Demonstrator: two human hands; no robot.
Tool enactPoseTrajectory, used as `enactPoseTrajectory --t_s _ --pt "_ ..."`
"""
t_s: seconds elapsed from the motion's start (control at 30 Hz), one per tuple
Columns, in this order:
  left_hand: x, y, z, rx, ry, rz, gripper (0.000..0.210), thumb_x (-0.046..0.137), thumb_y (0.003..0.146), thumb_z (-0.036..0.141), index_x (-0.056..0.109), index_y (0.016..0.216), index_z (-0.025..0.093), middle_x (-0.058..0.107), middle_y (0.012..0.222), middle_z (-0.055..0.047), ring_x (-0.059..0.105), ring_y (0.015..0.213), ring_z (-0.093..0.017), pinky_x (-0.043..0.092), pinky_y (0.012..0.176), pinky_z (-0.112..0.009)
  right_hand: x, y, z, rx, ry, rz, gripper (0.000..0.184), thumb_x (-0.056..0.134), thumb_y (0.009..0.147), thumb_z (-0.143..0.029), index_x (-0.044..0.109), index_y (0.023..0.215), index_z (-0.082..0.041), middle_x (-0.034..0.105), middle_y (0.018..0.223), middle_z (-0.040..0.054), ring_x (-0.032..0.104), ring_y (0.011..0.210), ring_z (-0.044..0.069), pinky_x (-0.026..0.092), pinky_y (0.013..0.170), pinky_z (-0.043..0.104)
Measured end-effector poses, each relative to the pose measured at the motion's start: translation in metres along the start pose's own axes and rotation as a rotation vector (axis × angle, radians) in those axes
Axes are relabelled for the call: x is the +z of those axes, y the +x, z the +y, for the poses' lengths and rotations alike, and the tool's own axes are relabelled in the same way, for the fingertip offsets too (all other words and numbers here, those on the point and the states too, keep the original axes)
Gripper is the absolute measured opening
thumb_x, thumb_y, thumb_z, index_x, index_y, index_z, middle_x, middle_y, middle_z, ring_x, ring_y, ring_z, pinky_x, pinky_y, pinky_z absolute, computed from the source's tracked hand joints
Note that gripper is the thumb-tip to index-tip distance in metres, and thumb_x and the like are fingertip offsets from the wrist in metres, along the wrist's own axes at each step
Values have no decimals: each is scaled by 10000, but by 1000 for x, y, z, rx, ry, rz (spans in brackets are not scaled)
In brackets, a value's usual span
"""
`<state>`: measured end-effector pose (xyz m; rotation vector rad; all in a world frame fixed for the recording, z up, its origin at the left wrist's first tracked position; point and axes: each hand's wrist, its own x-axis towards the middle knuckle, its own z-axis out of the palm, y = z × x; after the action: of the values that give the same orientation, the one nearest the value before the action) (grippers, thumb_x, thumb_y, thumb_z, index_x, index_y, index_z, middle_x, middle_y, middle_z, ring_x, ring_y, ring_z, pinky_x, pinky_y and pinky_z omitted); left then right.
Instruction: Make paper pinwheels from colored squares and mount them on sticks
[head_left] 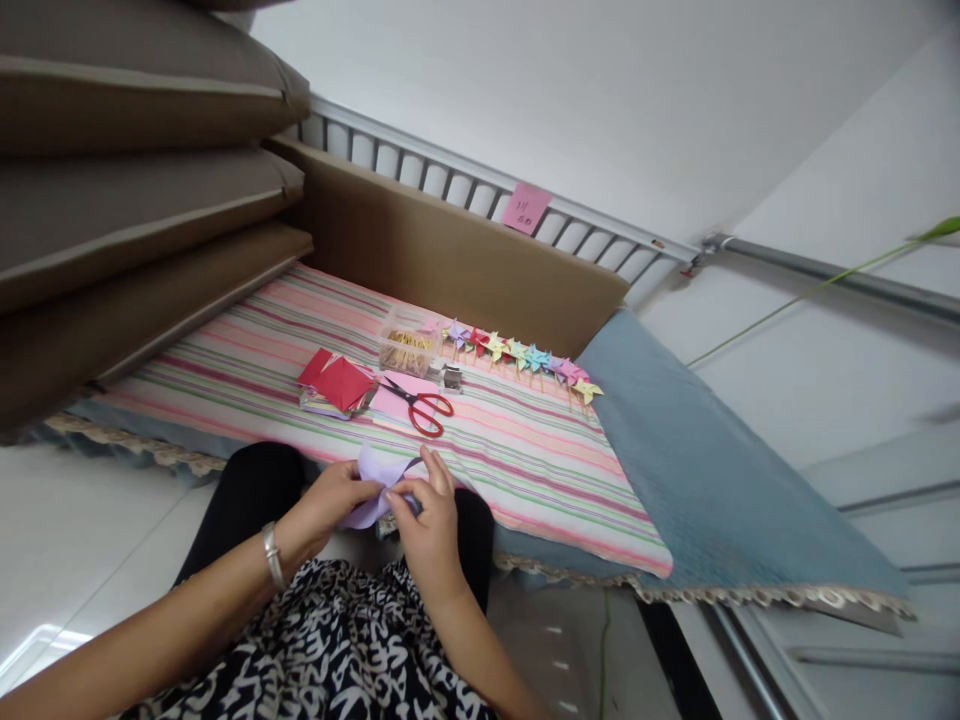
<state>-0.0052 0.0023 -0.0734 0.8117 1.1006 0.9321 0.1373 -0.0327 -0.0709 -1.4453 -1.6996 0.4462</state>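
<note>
pinching one lilac paper (373,470) in both grips, left hand (335,497), right hand (429,520), beside one scissors (421,405)

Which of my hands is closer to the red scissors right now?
Right. The right hand sits just below the red scissors, fingertips reaching up toward them, while pinching the purple paper. The left hand holds the paper's other side, farther left of the scissors.
</note>
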Motion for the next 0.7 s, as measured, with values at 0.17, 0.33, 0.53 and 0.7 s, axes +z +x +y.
enactPoseTrajectory --t_s 0.17,0.33,0.53,0.7 --pt "5 -3 0 -10 -28 -13 218 713 530 193 724 729 104 706 606 -43 592 570 -162 409 565 -231 -1 -1 2 -20 -56 -8 96 639 798 -102 696 766 -172 476 1409 171 347 1357 288 314 1081 465" --pt "8 -8 6 -22 -52 -14 185 722 511 190 722 678 112 708 604 -42 581 549 -155 404 554 -231 -3 0 1 -18 -91 -19 101 639 795 -96 686 758 -178 475 1411 162 327 1368 287 305 1084 474" --pt "7 -9 6 -41 -78 -35 191 725 513 191 724 684 106 720 619 -53 578 546 -141 410 580 -229 -2 1 -2 -5 -124 -37 88 652 781 -104 676 742 -179 486 1404 159 338 1359 292 307 1083 476" --pt "4 -6 2 -44 -99 -50 242 739 518 202 730 737 99 723 641 -55 600 585 -155 424 616 -240 -2 4 -2 19 -145 -48 104 653 766 -97 673 717 -187 519 1374 138 364 1341 302 310 1078 488"
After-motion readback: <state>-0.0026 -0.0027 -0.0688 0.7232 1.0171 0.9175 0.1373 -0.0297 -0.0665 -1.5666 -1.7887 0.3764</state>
